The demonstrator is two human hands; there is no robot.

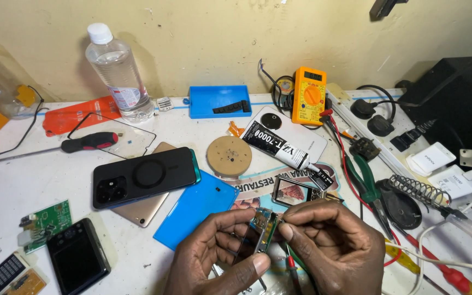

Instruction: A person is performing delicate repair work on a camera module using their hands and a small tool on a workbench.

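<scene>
Holding a small green circuit board (264,229) upright between both hands, low and centre over the bench (39,175). Our left hand (217,254) has its grip closed on the board's lower edge, thumb pressed across the front. Our right hand (331,246) has its grip pinched shut at the board's top corner; whether a fine tool sits in that pinch we cannot tell. We judge the step in hand to be close work on the board's upper end. The next move, as we read it, calls for a steady left hold and small, exact fingertip motion on the right.

Containers:
- 1 blue tray (219,101), far beyond the grip by the wall, holds a few short dark strips.
- 1 clear plastic bottle (117,74), far left of the grip, white cap on, seems to hold clear liquid.
- 1 black-and-white glue tube (277,147), just beyond the right grip, lying flat; contents hidden.

Nearby: a black phone (144,177) up-left of the grip, a yellow multimeter (309,95) beyond, a soldering iron (465,226) right.
</scene>
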